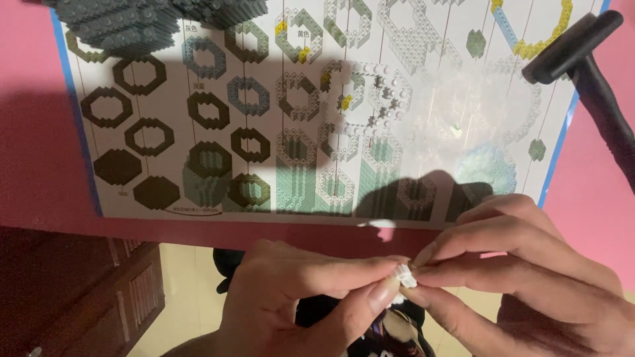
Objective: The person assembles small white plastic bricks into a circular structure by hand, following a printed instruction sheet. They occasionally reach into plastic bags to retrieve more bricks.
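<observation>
My left hand [297, 297] and my right hand [522, 277] meet at the bottom centre, below the table's front edge. Their fingertips pinch a tiny white brick piece [405, 276] between them, mostly covered by the fingers. Above, a printed building-instruction sheet [423, 192] with a blue border lies on the pink table [33, 145]. It shows rings of small bricks in dark, grey, green and white. A ring of white small bricks [380, 99] rests on the sheet near its middle.
A dark grey brick assembly [132, 23] sits at the sheet's top left. A black hammer-like tool [582, 59] lies at the right edge. Below the table are a dark wooden cabinet [79, 291] at left and pale floor [192, 284].
</observation>
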